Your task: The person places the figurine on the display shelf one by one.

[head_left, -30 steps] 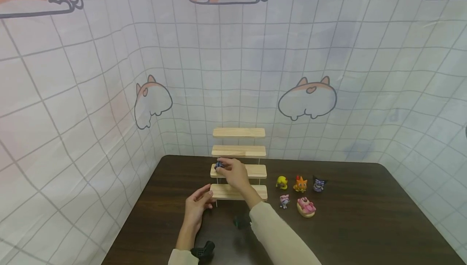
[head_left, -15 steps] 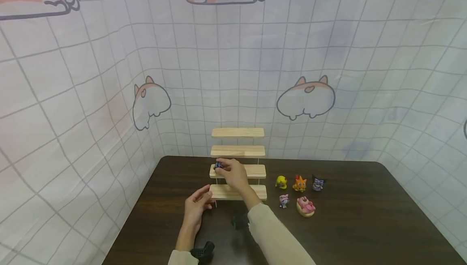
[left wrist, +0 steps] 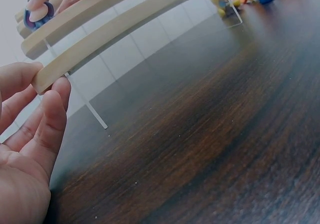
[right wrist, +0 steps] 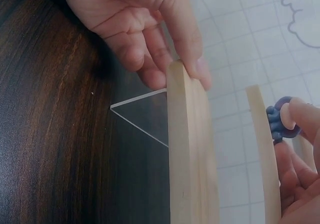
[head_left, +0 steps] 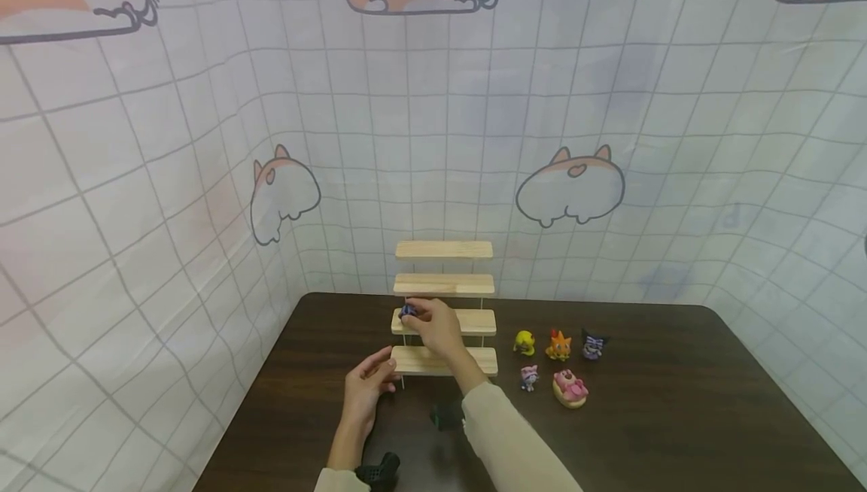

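A tiered wooden display stand (head_left: 443,360), with pale shelves on clear supports, stands on the dark table. My left hand (head_left: 362,398) pinches the left end of its lowest shelf (left wrist: 50,78), one finger on top and others underneath. My right hand (head_left: 440,328) reaches across and pinches a small blue figurine (head_left: 407,312) at the left end of the second shelf from the bottom. In the right wrist view that figurine (right wrist: 280,121) sits against the shelf's surface, its far side covered by the thumb and fingers.
Right of the stand are several figurines: a yellow one (head_left: 524,342), an orange one (head_left: 558,345), a purple one with dark ears (head_left: 592,344), a pink-and-grey one (head_left: 529,378) and a pink one in a tan base (head_left: 570,388). A patterned cloth wall (head_left: 447,176) rises behind.
The blue figurine has turned slightly in my right fingers, staying at the same shelf end. My left hand keeps its place; the whole view shifts a little.
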Tool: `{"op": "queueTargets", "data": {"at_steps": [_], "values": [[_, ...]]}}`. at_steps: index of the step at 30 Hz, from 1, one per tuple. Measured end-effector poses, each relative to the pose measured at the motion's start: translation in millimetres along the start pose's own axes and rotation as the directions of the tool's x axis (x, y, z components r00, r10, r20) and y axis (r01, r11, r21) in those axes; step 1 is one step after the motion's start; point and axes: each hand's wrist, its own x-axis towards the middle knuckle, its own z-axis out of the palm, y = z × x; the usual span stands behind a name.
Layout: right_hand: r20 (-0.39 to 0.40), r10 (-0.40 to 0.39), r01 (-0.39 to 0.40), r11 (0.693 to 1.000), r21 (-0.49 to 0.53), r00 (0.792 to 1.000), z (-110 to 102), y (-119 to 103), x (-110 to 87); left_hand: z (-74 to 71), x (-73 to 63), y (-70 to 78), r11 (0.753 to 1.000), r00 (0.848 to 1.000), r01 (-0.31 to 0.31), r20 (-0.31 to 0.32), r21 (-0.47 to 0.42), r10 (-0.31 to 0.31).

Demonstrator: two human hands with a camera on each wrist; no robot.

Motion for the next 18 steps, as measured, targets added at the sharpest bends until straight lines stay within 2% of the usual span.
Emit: {"op": "queueTargets", "data": {"at_steps": [8,14,18], "values": [[-0.008,-0.012,0.012,1.0,0.012,1.0,0,2,-0.6,0.3,1.1,-0.3,1.0,1.0,0.005,-0.003,0.001,-0.005],[-0.02,-0.005,0.006,0.997,0.082,1.0,-4,7,-2.9,0.4,0.8,-0.6,1.0,1.0,0.003,-0.001,0.001,-0.003],[-0.046,-0.025,0.03,0.992,0.125,0.999,-7,13,-8.1,0.4,0.4,-0.4,1.0,1.0,0.004,-0.002,-0.001,-0.004]]}}
